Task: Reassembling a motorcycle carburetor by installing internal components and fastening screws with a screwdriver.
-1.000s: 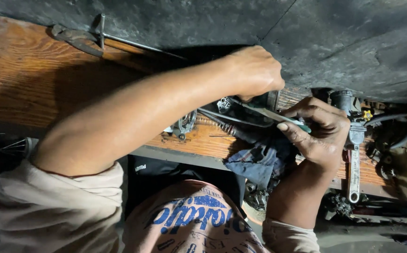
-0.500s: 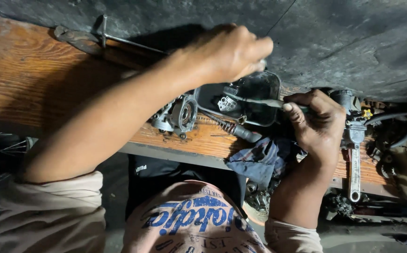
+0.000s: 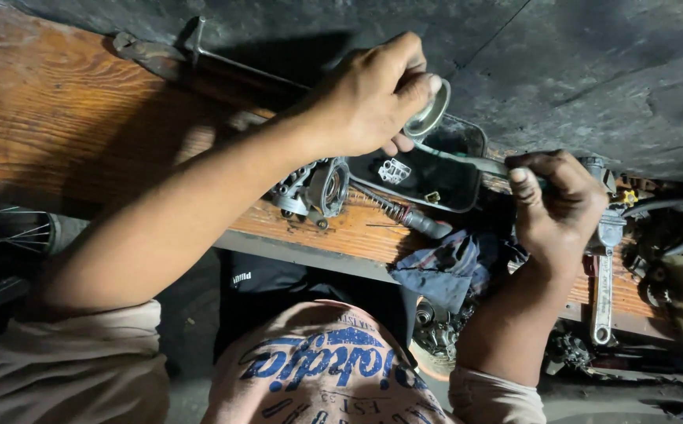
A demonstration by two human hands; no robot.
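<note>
My left hand (image 3: 373, 98) grips a round silver metal part (image 3: 428, 116), lifted above a black oily tray (image 3: 435, 177). My right hand (image 3: 557, 204) is closed on the handle of a slim tool (image 3: 455, 157) whose tip reaches up to the round part. In the tray lie a small white metal piece (image 3: 394, 170) and a tiny brass bit (image 3: 432, 196). Both hands hover over a wooden bench (image 3: 74, 118).
A grey engine casting (image 3: 314, 188) and a coil spring on a rod (image 3: 400, 213) lie on the bench edge. A blue rag (image 3: 443, 271) hangs below. A spanner (image 3: 602, 294) and oily parts (image 3: 671, 243) sit at the right. Long metal tools (image 3: 200, 55) rest at the back.
My left hand has risen from the tray up and to the right, lifting the round metal part into view. The right hand stayed near the tray's right side with the tool.
</note>
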